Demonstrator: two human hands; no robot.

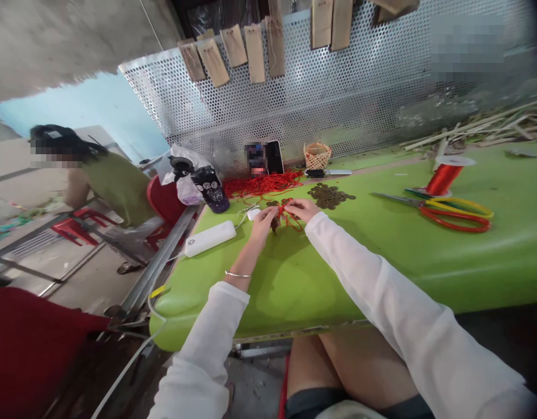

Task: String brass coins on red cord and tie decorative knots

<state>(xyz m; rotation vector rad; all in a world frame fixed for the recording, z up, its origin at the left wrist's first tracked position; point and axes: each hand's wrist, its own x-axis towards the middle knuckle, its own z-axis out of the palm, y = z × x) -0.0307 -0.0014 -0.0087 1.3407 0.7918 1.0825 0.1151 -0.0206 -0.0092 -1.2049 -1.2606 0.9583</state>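
Close together above the green table (338, 262), my two hands work on a red cord (295, 224). My left hand (265, 218) pinches the cord, with small dark round pieces hanging beside its fingertips. Fingers of my right hand (302, 208) are closed on the same cord, a loop of it drooping below. Just beyond my right hand lies a pile of dark, coin-like discs (330, 196). A heap of red cords (264, 185) spreads behind both hands. How the cord runs between the fingers is too small to make out.
Scissors (456, 216) and a spool of red thread (443, 177) lie to the right. A dark tumbler (211, 189) and a white power strip (211, 238) are at left. A phone (275, 157) and small basket (317, 156) stand behind. Another person (115, 180) sits far left.
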